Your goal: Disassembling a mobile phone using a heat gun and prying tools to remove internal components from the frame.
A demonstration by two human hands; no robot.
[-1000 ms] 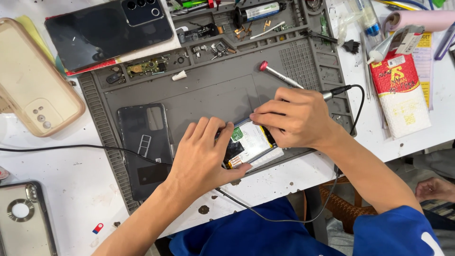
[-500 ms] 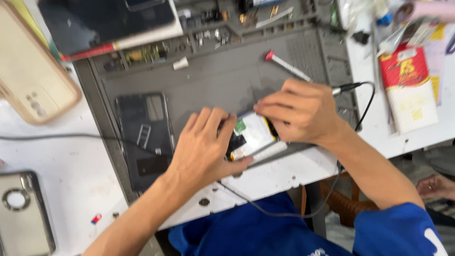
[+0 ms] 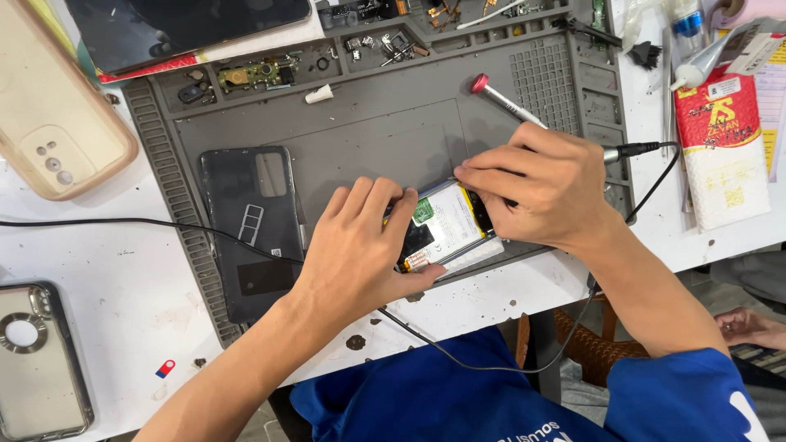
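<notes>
Hands [image 3: 360, 254] unmoved on phone [image 3: 446, 225]; view shifted left.

Dark phone back cover [image 3: 250, 229] lies on grey repair mat [image 3: 368, 123], just left of the fingers. Beige phone case [image 3: 57, 123] sits far upper left, clear case [image 3: 37, 360] lower left. Red-and-white packet [image 3: 725, 147] lies right on the white surface [image 3: 106, 286].

Matt grey rubbery work mat [image 3: 385, 131]; glossy white-labelled phone battery [image 3: 446, 223]; smooth dark plastic back cover [image 3: 250, 229]; stained white tabletop [image 3: 106, 270]; metal screwdriver shaft [image 3: 512, 105].
</notes>
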